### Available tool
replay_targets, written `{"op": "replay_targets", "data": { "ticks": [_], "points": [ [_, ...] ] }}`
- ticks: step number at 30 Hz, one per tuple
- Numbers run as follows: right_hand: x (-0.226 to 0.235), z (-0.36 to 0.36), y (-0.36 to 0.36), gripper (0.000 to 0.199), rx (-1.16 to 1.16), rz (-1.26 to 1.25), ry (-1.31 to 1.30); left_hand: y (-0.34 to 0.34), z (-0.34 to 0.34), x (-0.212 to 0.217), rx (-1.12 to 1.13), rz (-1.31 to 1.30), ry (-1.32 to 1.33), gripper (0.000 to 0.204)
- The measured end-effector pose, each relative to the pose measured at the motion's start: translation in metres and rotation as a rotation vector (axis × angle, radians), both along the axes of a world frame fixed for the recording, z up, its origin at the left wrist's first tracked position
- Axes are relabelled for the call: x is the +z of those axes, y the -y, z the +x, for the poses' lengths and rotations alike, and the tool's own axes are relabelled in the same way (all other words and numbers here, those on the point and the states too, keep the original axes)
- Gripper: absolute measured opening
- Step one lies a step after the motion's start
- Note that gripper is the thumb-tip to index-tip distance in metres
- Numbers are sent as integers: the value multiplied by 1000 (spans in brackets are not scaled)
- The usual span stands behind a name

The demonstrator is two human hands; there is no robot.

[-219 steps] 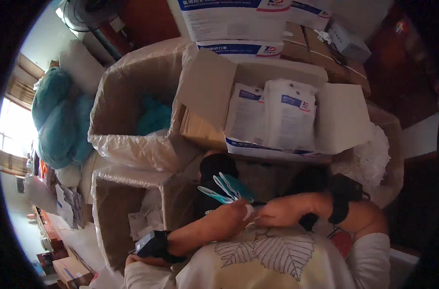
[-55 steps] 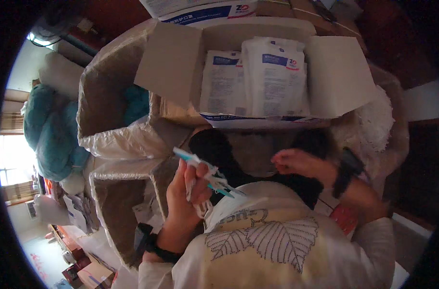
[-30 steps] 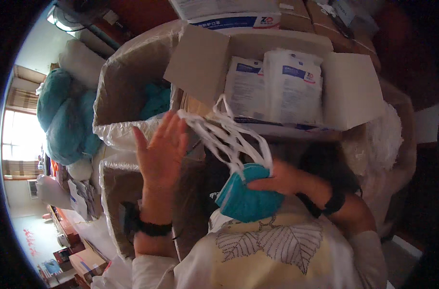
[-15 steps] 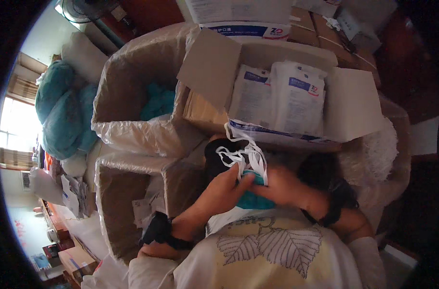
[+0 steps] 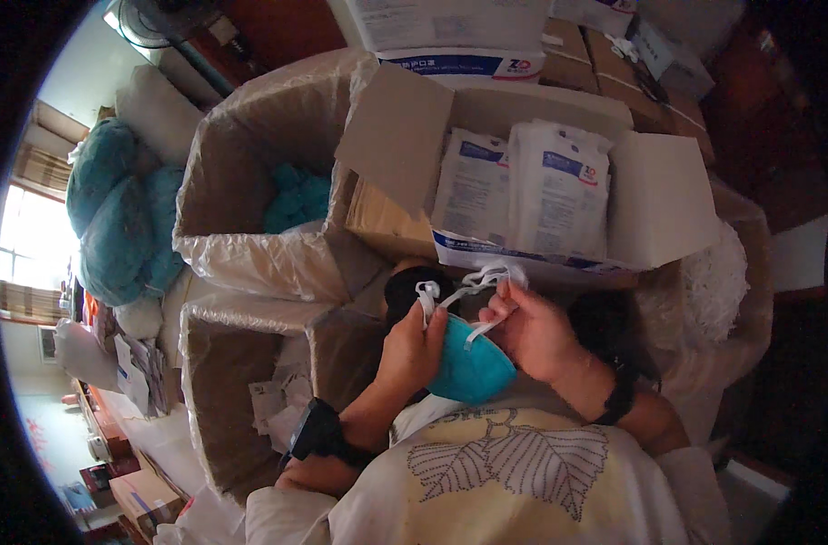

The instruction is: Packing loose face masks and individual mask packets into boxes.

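In front of my chest I hold a teal face mask (image 5: pixel 473 365) with white straps (image 5: pixel 479 283). My left hand (image 5: pixel 408 350) is closed on its left edge, with a loop of strap sticking up beside the thumb. The fingers of my right hand (image 5: pixel 543 334) pinch the white straps above the mask's right side. Just beyond my hands stands an open cardboard box (image 5: pixel 661 202) holding several white printed packets (image 5: pixel 559 186).
At the left are two plastic-lined cartons; the far one (image 5: pixel 250 232) has teal masks (image 5: pixel 297 195) inside, the near one (image 5: pixel 250 313) some white packets. Teal-filled bags (image 5: pixel 114 232) are piled farther left. A lined container with white straps (image 5: pixel 727 282) stands at right.
My hands have moved apart, and my right hand has pulled the straps up and to the right. More of the teal mask now shows between them.
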State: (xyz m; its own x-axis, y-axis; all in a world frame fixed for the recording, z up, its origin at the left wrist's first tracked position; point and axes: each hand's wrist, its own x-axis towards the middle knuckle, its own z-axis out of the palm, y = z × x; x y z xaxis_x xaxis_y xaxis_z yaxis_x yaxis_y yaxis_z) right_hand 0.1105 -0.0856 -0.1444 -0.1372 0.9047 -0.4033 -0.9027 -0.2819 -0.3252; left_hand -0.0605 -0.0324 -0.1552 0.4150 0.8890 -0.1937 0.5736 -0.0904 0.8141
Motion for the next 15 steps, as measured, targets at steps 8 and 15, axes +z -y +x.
{"op": "replay_targets", "data": {
  "ticks": [8, 15],
  "points": [
    [24, 0, -12, 40, 689, 419, 1515, -12, -3, 23, -166, 219, -71, 26],
    [53, 17, 18, 41, 1437, 465, 1668, 14, -37, -45, -215, 349, -241, 32]
  ]
}}
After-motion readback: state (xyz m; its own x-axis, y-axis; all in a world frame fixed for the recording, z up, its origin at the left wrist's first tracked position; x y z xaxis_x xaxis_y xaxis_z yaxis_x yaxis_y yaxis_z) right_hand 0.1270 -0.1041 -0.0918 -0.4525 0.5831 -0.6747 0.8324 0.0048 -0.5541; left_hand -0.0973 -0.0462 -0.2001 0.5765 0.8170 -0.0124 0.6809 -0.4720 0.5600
